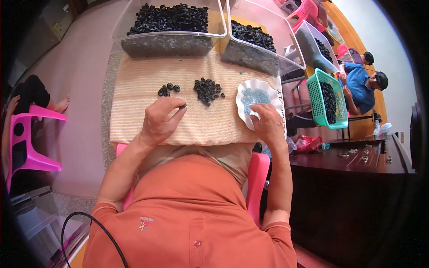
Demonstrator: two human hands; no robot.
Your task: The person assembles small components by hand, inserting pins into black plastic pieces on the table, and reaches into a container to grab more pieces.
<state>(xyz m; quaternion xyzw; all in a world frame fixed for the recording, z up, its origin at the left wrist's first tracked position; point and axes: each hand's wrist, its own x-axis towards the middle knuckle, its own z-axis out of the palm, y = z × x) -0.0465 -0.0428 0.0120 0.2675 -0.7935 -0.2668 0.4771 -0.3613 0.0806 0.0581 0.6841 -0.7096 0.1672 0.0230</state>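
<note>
The black piece [181,106] is at the fingertips of the left hand [157,119], pinched between thumb and forefinger above the towel [134,105]. The right hand [269,121] has its fingertips at the pale blue bits [255,95] in the dish [239,97]; I cannot tell whether it pinches one. The step looks like picking out a bit; the next move probably calls for a fine pinch. Lettering shows on the towel's right edge and beside the shirt's [178,214] emblem [143,224].

On cloth [134,120], left to right: cluster of parts [170,86], pile [207,90], dish [264,84] holding pieces [254,95]. Two bins [167,46] side by side behind.
</note>
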